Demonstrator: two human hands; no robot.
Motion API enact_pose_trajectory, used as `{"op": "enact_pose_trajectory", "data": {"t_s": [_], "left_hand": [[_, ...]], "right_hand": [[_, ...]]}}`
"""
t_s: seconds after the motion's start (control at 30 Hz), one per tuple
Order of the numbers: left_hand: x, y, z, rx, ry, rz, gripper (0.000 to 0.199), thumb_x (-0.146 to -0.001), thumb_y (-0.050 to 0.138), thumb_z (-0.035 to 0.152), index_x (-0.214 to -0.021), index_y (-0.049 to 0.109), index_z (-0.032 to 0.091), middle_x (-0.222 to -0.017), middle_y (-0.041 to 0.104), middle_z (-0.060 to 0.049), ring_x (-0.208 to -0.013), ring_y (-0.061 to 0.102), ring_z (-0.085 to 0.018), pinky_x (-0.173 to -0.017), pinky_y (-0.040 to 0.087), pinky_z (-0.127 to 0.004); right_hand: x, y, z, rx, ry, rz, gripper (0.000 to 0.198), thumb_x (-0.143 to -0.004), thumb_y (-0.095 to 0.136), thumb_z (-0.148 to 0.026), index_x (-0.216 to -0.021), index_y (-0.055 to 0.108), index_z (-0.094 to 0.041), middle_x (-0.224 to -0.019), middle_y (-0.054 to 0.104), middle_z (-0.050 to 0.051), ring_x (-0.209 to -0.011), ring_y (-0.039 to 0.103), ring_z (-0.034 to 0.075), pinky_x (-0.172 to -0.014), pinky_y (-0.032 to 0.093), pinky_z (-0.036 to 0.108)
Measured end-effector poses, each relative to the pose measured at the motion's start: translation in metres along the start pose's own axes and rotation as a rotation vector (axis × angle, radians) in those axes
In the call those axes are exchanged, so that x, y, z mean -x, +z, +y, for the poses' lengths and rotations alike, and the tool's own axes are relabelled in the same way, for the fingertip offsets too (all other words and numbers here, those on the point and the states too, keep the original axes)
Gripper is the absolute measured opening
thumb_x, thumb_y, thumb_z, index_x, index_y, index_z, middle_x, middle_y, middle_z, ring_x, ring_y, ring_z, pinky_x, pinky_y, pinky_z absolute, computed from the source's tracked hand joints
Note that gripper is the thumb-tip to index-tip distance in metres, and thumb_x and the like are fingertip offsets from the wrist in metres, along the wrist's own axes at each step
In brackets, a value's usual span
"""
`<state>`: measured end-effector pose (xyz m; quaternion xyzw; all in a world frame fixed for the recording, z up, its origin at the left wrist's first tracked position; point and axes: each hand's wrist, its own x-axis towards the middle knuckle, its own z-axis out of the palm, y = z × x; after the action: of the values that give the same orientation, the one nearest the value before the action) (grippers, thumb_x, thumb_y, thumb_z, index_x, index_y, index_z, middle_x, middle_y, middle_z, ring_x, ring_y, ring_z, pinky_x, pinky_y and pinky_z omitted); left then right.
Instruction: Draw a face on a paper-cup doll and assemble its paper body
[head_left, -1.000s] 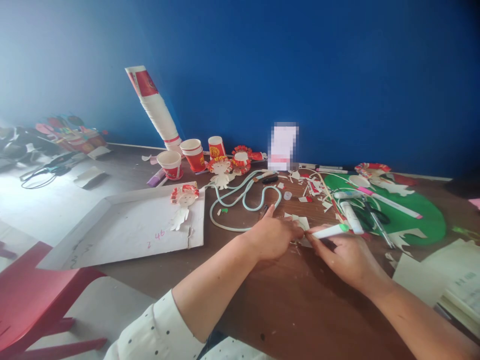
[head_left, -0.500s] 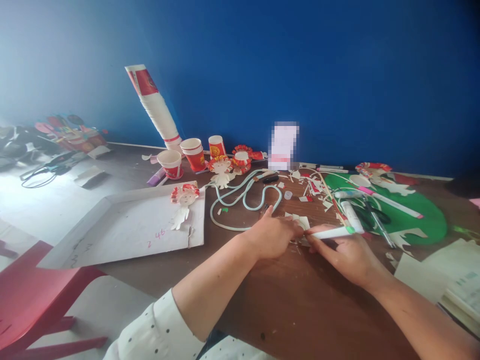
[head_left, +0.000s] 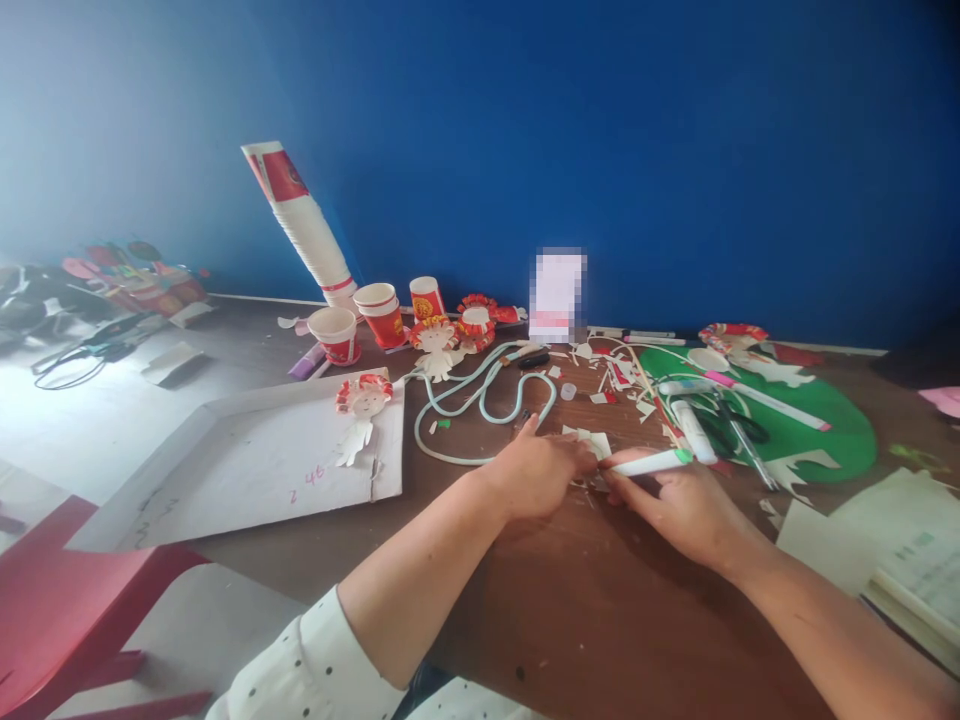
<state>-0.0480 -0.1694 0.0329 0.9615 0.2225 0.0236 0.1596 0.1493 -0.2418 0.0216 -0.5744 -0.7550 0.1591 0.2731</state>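
Observation:
My right hand (head_left: 686,500) is closed around a white marker (head_left: 651,463) with a green end. The marker lies almost level, and its green end points right. On the left, my left hand (head_left: 541,472) presses its fingertips on a small piece of white paper (head_left: 596,441) on the table, thumb raised. The fingertips of both hands nearly meet at this paper and hide part of it. A pale blue cable (head_left: 450,458) loops just behind my left hand. Paper scraps (head_left: 621,374) lie scattered beyond the hands.
A white cardboard lid (head_left: 247,470) holds a paper-cup figure (head_left: 365,397). Behind stand red-and-white paper cups (head_left: 335,337) and a tall leaning cup stack (head_left: 307,235). Scissors (head_left: 746,440) and markers rest on a green disc (head_left: 840,445). An open book (head_left: 911,560) lies right, a red chair (head_left: 90,590) left.
The view has shifted slightly, so most things sit a little further left. The right hand's marker has tilted a little, its green end slightly higher. Both hands stay at the paper.

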Motion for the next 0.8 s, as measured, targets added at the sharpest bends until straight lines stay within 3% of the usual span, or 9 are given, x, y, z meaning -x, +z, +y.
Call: {"op": "enact_pose_trajectory", "data": {"t_s": [0.27,0.47,0.8], "left_hand": [[0.0010,-0.0040,0.0024,0.012,-0.003,-0.004,0.051,-0.082,0.040,0.007,-0.129,0.053,0.024,-0.142,0.052,-0.005,-0.134,0.044,-0.018,-0.118,0.013,-0.050],[0.0020,-0.0061,0.0029,0.034,-0.012,-0.006,0.051,-0.082,0.039,0.007,-0.125,0.056,0.028,-0.142,0.053,-0.002,-0.134,0.044,-0.018,-0.117,0.013,-0.053],[0.0018,-0.0050,0.0007,0.064,-0.004,0.001,0.046,-0.082,0.039,0.007,-0.120,0.058,0.026,-0.140,0.055,-0.002,-0.136,0.041,-0.017,-0.117,0.011,-0.053]], "right_hand": [[-0.0003,0.0004,-0.0020,-0.013,-0.006,0.010,0.023,-0.091,0.049,-0.029,-0.077,0.067,-0.025,-0.070,0.072,-0.001,-0.064,0.068,0.016,-0.064,0.053,0.026],[-0.0002,-0.0001,-0.0041,-0.012,-0.020,0.029,0.019,-0.089,0.050,-0.027,-0.083,0.068,-0.025,-0.072,0.073,0.000,-0.066,0.068,0.016,-0.066,0.053,0.026],[0.0011,-0.0011,-0.0035,-0.034,0.003,-0.021,0.020,-0.091,0.050,-0.028,-0.078,0.065,-0.025,-0.069,0.070,-0.002,-0.064,0.066,0.016,-0.065,0.052,0.028]]}}
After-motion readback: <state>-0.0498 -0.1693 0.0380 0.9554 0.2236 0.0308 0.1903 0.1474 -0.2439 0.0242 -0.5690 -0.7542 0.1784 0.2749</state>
